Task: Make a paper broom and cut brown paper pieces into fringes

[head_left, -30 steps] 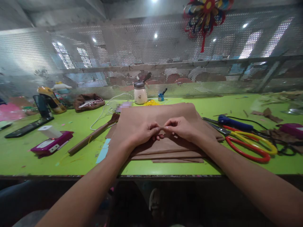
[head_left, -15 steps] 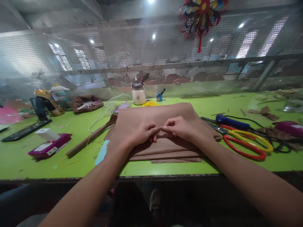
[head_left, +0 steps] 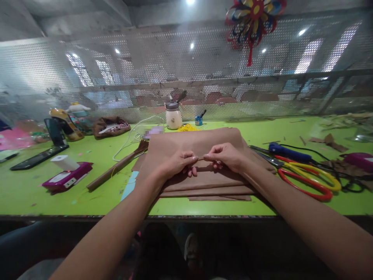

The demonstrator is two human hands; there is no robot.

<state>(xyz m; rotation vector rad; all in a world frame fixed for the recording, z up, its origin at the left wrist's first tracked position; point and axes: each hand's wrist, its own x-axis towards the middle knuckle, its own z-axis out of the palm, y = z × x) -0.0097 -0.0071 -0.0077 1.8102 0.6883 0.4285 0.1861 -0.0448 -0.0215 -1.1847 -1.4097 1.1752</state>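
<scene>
Head view: a person's two bare hands meet over a stack of matte brown paper sheets (head_left: 201,182) lying flat at the middle of a glossy lime-green tabletop (head_left: 96,194), near its front edge. The left hand (head_left: 177,163) and the right hand (head_left: 225,154) each pinch, thumb against forefinger, a thin brown strip or raised fold (head_left: 201,158) that runs between them; whether it is a loose piece or part of the top sheet cannot be told. The remaining fingers curl down and touch the paper.

Just beside the right forearm lies a large pair of scissors with red and yellow loop handles (head_left: 305,177), and beyond it a blue-handled tool with a black cord (head_left: 287,151). A magenta plastic case (head_left: 359,161) sits at the far right among torn brown scraps.

To the left of the stack, a long brown paper roll with a frayed end (head_left: 116,168) lies slantwise, and a pale blue strip (head_left: 128,186) shows at the sheets' corner. Further left rest a flat magenta box topped by a white block (head_left: 67,175) and a slim black slab (head_left: 39,156).

At the back stands a cream ceramic jar with a metal lid (head_left: 173,116), next to a small blue pot (head_left: 198,119), before a perforated grey metal screen (head_left: 116,77). A multicoloured paper pinwheel (head_left: 255,15) hangs on the screen.
</scene>
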